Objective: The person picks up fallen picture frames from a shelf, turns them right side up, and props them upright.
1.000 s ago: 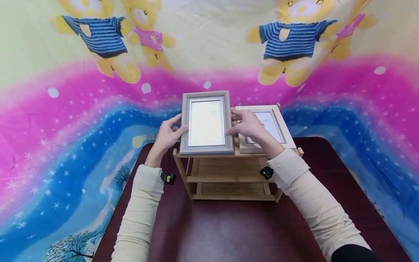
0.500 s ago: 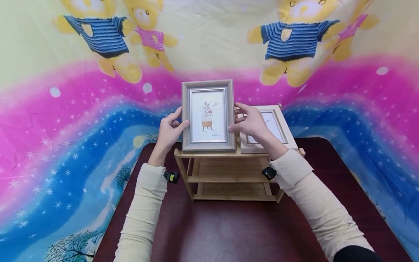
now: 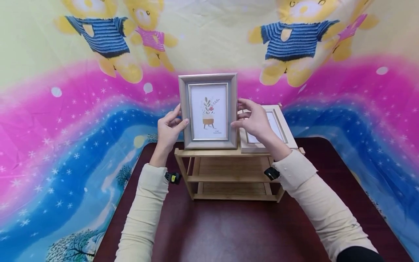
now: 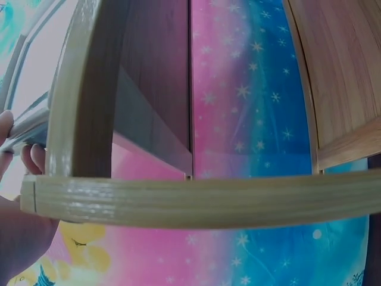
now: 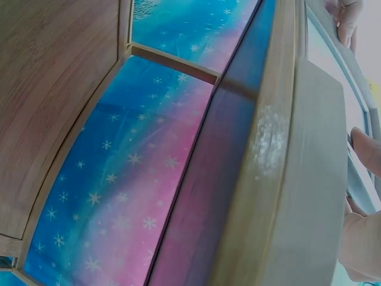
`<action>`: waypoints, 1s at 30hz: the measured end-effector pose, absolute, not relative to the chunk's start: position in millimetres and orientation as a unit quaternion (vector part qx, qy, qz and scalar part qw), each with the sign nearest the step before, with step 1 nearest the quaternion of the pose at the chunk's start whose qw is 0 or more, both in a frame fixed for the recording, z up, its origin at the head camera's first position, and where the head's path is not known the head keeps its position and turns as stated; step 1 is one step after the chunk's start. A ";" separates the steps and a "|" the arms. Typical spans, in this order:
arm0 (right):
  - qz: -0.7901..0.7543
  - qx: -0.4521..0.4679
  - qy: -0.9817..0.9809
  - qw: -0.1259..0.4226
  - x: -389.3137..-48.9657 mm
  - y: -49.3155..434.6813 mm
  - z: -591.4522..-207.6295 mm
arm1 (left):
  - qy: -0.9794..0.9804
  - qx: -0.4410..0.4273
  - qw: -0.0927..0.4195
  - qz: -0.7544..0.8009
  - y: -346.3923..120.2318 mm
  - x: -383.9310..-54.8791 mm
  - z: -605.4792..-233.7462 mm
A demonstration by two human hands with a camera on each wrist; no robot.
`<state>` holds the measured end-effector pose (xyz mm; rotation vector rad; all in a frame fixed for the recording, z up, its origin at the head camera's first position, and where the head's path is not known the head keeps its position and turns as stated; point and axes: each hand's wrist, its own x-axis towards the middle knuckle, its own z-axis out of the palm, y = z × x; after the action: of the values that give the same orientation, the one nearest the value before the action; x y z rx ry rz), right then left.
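Observation:
A silver-grey picture frame (image 3: 209, 79) with a potted-plant print stands nearly upright at the left of the wooden rack's (image 3: 226, 154) top. Its lower edge is at the top board; whether it bears weight there I cannot tell. My left hand (image 3: 168, 125) holds its left side, thumb on the front and fingers behind the edge. On the opposite side my right hand (image 3: 253, 118) grips the edge, thumb also in front. A cream picture frame (image 3: 288, 136) lies face up beside it, partly covered by my right hand and wrist. The left wrist view shows part of my left hand (image 4: 24, 232).
Below the top, the rack has a middle shelf (image 3: 229, 169) and a bottom shelf (image 3: 232, 189). It stands on a dark red-brown table (image 3: 229, 229). A bear-patterned cloth (image 3: 209, 47) hangs behind and along both sides.
The silver-grey frame has tipped from leaning back to nearly upright, its top edge rising. Glare has left the glass, so the print shows. My right hand rose slightly with it.

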<state>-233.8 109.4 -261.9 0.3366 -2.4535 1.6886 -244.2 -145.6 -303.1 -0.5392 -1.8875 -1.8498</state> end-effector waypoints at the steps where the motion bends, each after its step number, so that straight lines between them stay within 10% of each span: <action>1: 0.561 0.113 -0.817 0.076 -233.3 109.9 -261.7 | -0.680 -0.195 0.224 -0.670 -145.1 -244.0 -303.2; 30: 0.476 0.134 -0.856 0.153 -225.8 107.9 -245.4 | -0.658 -0.228 0.290 -0.656 -142.7 -228.1 -308.7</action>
<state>-225.8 107.9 -245.4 0.3855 -2.4549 1.3652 -228.1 -142.7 -308.7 -0.6076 -1.7558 -1.7505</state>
